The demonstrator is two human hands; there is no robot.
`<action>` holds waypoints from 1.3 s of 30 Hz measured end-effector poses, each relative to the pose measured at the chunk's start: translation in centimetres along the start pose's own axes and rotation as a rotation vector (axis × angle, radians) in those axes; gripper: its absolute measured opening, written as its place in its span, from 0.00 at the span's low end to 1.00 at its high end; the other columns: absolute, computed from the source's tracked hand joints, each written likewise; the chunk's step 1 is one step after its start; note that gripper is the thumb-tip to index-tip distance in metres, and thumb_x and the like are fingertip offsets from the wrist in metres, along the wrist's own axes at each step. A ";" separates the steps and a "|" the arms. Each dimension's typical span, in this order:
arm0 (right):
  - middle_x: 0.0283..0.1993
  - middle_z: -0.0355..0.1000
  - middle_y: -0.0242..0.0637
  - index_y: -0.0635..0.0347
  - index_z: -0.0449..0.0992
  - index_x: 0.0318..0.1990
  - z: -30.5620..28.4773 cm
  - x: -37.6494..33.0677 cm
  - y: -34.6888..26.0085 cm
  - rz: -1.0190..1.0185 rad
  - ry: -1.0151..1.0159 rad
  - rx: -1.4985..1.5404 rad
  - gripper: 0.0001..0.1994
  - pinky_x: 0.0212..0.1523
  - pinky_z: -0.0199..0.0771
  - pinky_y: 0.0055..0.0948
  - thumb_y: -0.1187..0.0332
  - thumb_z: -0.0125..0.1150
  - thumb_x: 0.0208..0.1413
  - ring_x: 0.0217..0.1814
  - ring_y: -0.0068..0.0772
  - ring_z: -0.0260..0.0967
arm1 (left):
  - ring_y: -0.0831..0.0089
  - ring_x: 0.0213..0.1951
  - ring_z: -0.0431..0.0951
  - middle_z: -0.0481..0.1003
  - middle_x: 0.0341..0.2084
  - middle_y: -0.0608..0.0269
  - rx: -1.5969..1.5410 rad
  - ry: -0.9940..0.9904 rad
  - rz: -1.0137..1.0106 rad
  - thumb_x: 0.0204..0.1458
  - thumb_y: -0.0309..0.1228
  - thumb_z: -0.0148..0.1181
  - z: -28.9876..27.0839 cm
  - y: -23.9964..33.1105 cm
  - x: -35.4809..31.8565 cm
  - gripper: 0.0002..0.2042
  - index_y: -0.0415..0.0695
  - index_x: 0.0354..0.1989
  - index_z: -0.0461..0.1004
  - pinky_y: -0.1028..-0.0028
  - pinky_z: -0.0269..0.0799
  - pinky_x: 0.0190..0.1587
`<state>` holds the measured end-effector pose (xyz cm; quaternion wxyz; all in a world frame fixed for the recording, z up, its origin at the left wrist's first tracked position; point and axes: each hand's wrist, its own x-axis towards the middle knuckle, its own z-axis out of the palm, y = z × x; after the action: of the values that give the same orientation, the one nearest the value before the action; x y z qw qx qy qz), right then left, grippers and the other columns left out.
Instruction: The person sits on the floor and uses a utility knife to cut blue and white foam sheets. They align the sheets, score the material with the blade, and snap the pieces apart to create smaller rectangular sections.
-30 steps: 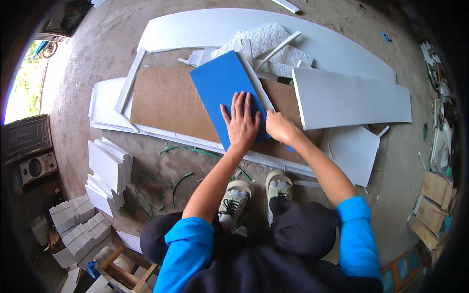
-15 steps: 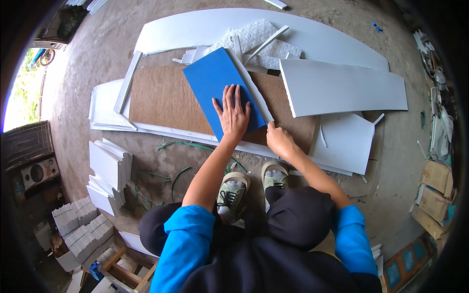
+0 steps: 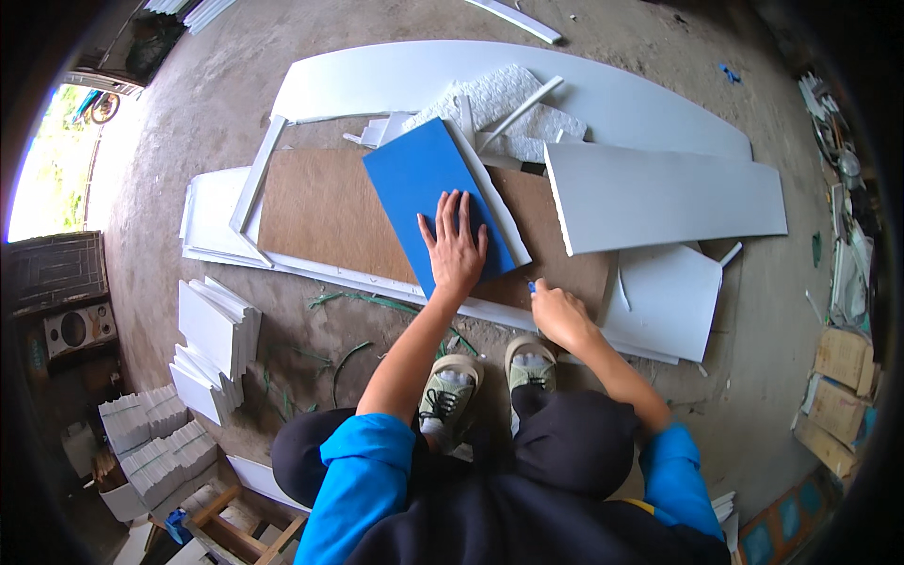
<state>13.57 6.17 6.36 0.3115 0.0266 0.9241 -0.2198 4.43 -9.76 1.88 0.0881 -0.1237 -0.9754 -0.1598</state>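
My left hand [image 3: 455, 252] lies flat on a blue rectangular board [image 3: 414, 179], fingers stretched out. The board rests at a slant on a white foam sheet, whose ragged strip [image 3: 494, 202] sticks out along the board's right edge. Beneath them is a brown wooden panel [image 3: 311, 207]. My right hand [image 3: 562, 315] is closed around a small utility knife [image 3: 533, 285] with a blue end showing; its blade cannot be made out. The knife is just off the near right corner of the blue board, apart from it.
A large curved white sheet [image 3: 650, 113] lies behind, with a white panel [image 3: 669, 202] on the right. Offcut strips [image 3: 520, 115] and a textured white piece [image 3: 485, 99] lie between. Stacked white pieces [image 3: 209, 320] stand at left; cardboard boxes [image 3: 843, 358] at right.
My right hand has drawn the knife toward me and slightly right, away from the board's edge. The left hand stays pressed on the blue board. The whole view has shifted slightly.
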 end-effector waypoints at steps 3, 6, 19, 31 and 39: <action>0.28 0.70 0.58 0.65 0.62 0.43 -4.3 2.6 -1.7 -0.071 0.250 0.059 0.14 0.30 0.70 0.50 0.64 0.37 0.58 0.31 0.59 0.70 | 0.66 0.63 0.47 0.53 0.58 0.60 -0.013 -0.013 -0.008 0.51 0.38 0.48 -0.5 0.1 0.0 0.27 0.43 0.59 0.53 0.49 0.32 0.61; 0.21 0.69 0.56 0.64 0.62 0.37 -6.8 11.7 -3.3 -0.248 0.516 0.144 0.12 0.24 0.68 0.50 0.63 0.40 0.58 0.26 0.57 0.69 | 0.65 0.63 0.46 0.53 0.58 0.59 -0.017 -0.019 -0.019 0.51 0.37 0.47 -0.4 0.4 0.2 0.27 0.41 0.59 0.52 0.51 0.30 0.62; 0.34 0.69 0.65 0.73 0.62 0.41 -9.2 24.3 -9.7 -0.229 0.383 0.036 0.14 0.39 0.70 0.47 0.69 0.39 0.53 0.39 0.60 0.69 | 0.63 0.63 0.48 0.53 0.58 0.55 -0.100 -0.068 -0.044 0.49 0.31 0.49 -0.7 -0.2 0.5 0.26 0.37 0.58 0.53 0.58 0.41 0.62; 0.29 0.70 0.60 0.76 0.69 0.35 -6.0 12.3 -5.9 -0.076 0.050 0.072 0.13 0.34 0.72 0.46 0.72 0.41 0.49 0.31 0.56 0.71 | 0.65 0.63 0.47 0.53 0.58 0.57 -0.097 -0.015 -0.032 0.49 0.33 0.49 -0.1 0.0 0.4 0.27 0.39 0.58 0.52 0.58 0.36 0.63; 0.29 0.69 0.63 0.73 0.61 0.40 0.8 1.4 -1.3 0.019 0.051 0.070 0.11 0.37 0.71 0.49 0.74 0.40 0.51 0.36 0.60 0.69 | 0.65 0.62 0.48 0.54 0.57 0.57 -0.073 0.049 -0.007 0.50 0.32 0.47 0.3 -0.1 -0.2 0.25 0.40 0.57 0.53 0.57 0.37 0.62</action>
<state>12.66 4.48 5.46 0.2889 0.0517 0.9231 -0.2485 4.55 -9.78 1.55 0.1067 -0.1196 -0.9669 -0.1984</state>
